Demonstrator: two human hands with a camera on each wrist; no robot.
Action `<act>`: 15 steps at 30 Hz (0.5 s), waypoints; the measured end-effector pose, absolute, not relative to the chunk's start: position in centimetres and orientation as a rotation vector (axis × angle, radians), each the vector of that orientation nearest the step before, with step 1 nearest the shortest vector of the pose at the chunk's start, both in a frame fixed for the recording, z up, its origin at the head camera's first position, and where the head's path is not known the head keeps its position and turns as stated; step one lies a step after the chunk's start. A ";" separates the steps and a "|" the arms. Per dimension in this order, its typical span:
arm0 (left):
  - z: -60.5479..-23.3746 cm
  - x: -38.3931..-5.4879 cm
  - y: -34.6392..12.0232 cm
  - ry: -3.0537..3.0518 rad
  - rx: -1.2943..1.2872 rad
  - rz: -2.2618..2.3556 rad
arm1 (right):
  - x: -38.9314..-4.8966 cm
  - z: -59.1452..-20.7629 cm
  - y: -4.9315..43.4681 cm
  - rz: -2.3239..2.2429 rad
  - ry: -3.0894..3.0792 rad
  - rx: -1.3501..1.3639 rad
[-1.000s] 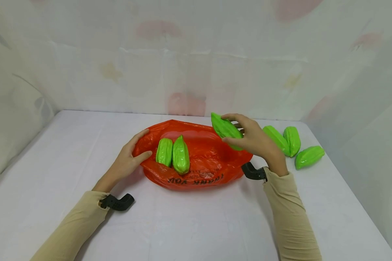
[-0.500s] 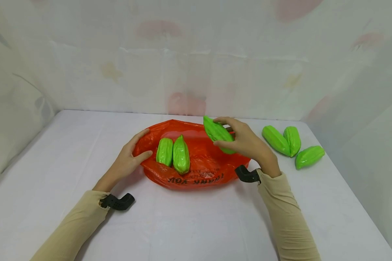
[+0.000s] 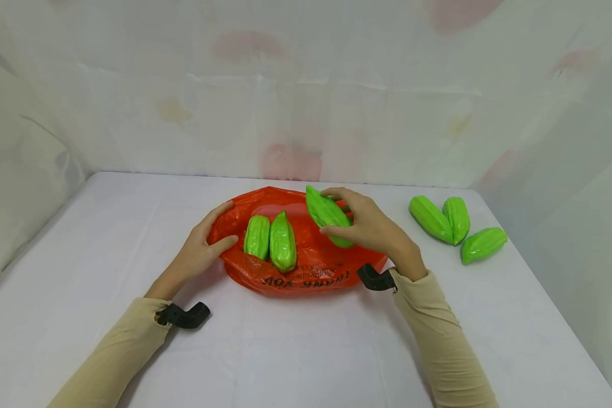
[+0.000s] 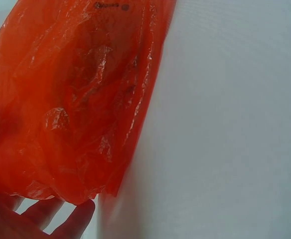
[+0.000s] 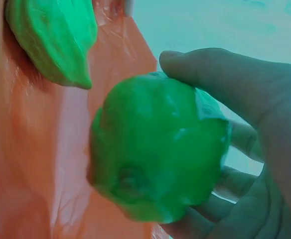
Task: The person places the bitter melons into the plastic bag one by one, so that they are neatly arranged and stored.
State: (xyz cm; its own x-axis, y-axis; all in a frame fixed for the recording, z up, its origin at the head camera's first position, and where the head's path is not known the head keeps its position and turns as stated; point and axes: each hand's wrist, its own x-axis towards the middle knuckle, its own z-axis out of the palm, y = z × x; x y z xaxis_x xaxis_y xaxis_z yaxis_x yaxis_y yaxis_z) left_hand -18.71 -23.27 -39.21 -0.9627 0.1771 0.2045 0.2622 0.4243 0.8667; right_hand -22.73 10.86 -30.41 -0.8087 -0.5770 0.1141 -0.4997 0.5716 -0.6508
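The right hand (image 3: 374, 224) has its grip clamped on a green fruit (image 3: 323, 207), thumb on the near side and fingers on the far side. The fruit is tilted, its narrow tip pointing up and to the left, over the right half of the mouth of a red plastic bag (image 3: 336, 258). The right wrist view shows it end-on, with the red plastic behind it.

The left hand (image 3: 201, 246) is at the left end of the bag, with thumb and fingers spread apart against its edge; the left wrist view shows fingertips touching the plastic.

The bag lies on its side on the white table (image 3: 285, 357), its mouth wide, with dark letters upside down on the front. Inside its left half, a blunt-ended fruit (image 3: 257, 238) sits beside a pointed fruit (image 3: 283, 243).

To the right of the bag, a long fruit (image 3: 430, 220) and a shorter fruit (image 3: 457, 218) meet at their near ends, with another fruit (image 3: 484, 245) just beside them. A pale patterned cloth (image 3: 132, 113) hangs behind the table.
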 end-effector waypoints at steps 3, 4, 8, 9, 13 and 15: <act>-39.2 -18.7 -23.3 -2.584 -0.400 -1.589 | -22.5 -30.6 10.4 -1.073 2.654 -0.922; -39.1 -18.6 -23.3 -2.586 -0.400 -1.585 | -22.5 -30.6 10.3 -1.081 2.641 -0.914; -39.2 -18.6 -23.3 -2.587 -0.396 -1.582 | -22.3 -30.9 9.8 -1.079 2.624 -0.923; -39.1 -18.6 -23.2 -2.587 -0.398 -1.581 | -22.3 -31.0 9.7 -1.072 2.626 -0.930; -39.1 -18.6 -23.2 -2.580 -0.402 -1.585 | -22.2 -31.4 9.2 -1.064 2.623 -0.942; -39.1 -18.6 -23.2 -2.579 -0.404 -1.585 | -22.3 -31.6 9.0 -1.056 2.626 -0.948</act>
State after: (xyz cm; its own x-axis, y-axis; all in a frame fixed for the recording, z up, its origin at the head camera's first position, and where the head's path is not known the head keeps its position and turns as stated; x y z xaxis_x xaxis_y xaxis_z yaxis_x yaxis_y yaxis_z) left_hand -18.58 -23.22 -39.10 -0.9611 0.1776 0.2113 0.2688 0.4273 0.8632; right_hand -22.28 8.98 -31.64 -0.7871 -0.6108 0.0860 -0.5002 0.5505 -0.6684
